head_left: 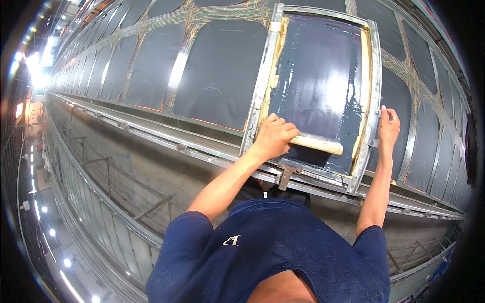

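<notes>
1. Two bare hands in view, both at a rectangular metal frame [375, 65] that lies across a long table of dark panels [217, 70].
2. Left hand [275, 135]: fingers curled closed over the left end of a pale wooden bar [323, 145]; firm hold.
3. Right hand [388, 126]: fingers bent, tips drawn together at the frame's outer right edge. Cannot tell whether it grips the frame or only touches it.
4. Wooden bar: inside the frame, near the side closest to the person, running crosswise and slightly tilted. Right end free of any hand.
5. Inside the frame: dark, glossy sheet [313, 65], bright reflection at its right; wet-looking streaks near both long sides. Yellowish strips [365, 60] line those sides.
6. Near end of frame: rusty metal bracket [286, 177], sitting by the rail [151, 133] along the table's edge.
7. Panels: rounded corners, fine orange and green lines between them.
8. Person: dark blue short-sleeved shirt [283, 237], arms apart, torso just beside the rail.
9. Far left: bright lamps [33, 60].
</notes>
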The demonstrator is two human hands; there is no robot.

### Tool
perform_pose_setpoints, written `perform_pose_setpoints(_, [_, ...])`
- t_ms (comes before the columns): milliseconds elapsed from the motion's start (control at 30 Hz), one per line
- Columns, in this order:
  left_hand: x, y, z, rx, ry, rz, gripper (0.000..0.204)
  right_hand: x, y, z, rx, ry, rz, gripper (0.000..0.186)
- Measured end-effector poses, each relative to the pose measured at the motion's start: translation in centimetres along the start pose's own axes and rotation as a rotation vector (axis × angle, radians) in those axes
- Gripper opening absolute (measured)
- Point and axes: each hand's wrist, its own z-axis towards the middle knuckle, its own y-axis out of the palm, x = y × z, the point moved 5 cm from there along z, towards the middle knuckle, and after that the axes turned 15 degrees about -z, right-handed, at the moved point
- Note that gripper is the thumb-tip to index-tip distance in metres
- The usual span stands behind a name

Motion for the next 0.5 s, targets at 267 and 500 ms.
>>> perform_pose_setpoints(267, [-13.2, -13.7, -5.9, -0.125, -0.094, 0.091, 0.026, -12.3, 16.0, -9.0, 0.027, -0.028, 0.272, 0.029])
perform_pose_setpoints(500, [-16.4, -20.0, -11.5, -0.071, 0.034, 0.155, 0.033, -18.6, 22.5, -12.7, 0.015, 0.047, 0.343, 0.028])
